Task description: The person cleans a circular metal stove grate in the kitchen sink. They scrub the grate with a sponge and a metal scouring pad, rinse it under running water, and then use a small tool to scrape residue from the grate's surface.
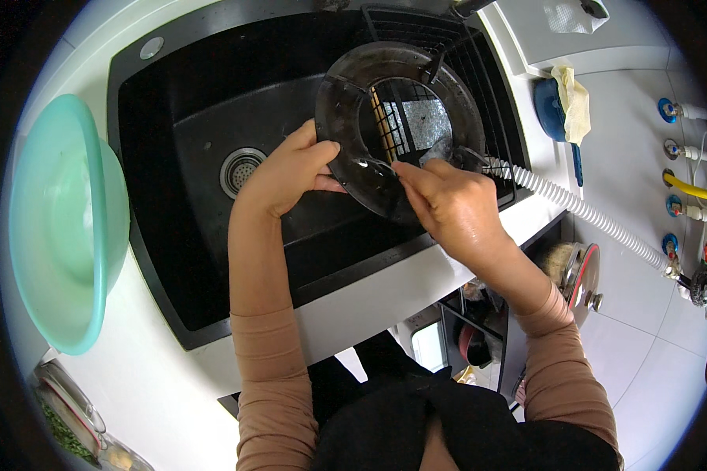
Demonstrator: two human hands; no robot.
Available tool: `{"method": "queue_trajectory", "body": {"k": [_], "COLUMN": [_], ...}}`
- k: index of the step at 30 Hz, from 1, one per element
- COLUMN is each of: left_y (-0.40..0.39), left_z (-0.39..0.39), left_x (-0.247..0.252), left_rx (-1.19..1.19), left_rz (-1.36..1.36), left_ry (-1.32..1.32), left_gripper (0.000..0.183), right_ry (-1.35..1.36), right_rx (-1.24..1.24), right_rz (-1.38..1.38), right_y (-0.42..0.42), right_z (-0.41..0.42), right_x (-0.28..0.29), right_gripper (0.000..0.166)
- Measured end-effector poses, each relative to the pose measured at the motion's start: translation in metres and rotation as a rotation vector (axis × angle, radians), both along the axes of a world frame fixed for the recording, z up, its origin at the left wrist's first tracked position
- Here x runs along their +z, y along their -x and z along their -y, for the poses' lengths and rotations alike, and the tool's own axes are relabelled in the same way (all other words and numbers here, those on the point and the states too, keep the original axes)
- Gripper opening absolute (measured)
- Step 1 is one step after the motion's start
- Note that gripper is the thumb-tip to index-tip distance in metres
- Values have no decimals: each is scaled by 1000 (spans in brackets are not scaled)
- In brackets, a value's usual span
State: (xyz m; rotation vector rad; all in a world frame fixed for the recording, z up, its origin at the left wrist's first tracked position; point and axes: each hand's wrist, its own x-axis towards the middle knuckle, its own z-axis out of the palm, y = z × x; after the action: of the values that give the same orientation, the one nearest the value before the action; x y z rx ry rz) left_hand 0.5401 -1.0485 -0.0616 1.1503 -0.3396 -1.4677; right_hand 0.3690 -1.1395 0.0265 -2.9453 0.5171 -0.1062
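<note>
Over the right part of a black sink (200,282) I hold a dark metal ring-shaped stove pan support (344,112) with short prongs. My left hand (297,168) grips its left rim, thumb on top and fingers beneath. My right hand (453,206) is at the ring's lower inner edge, its fingers pinched; whether it holds the ring or something small there cannot be told. Through the ring's opening show a black wire rack (498,126), a thin tan stick (383,123) and a grey speckled patch. The round drain strainer (243,172) lies left of my left hand.
A mint-green plastic basin (53,224) stands on the counter at the left. A white corrugated hose (589,215) runs from the sink's right side to the wall valves. A blue pan (548,109) with a pale cloth hangs at the right. Glass-lidded dishes (73,412) lie lower left.
</note>
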Motion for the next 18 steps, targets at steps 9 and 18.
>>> {"method": "queue_trajectory", "body": {"k": [9,18], "left_y": [-4,-7], "left_z": [-1,-3], "left_x": [2,9], "left_rx": [-10,-9], "left_rz": [7,22], "left_ry": [26,42], "left_gripper": [38,36], "right_ry": [-48,45], "right_rx": [17,-70], "right_rz": [-101,-75], "right_y": [-2,-29], "right_z": [-17,-13], "right_x": [5,-7], "right_gripper": [27,25]}}
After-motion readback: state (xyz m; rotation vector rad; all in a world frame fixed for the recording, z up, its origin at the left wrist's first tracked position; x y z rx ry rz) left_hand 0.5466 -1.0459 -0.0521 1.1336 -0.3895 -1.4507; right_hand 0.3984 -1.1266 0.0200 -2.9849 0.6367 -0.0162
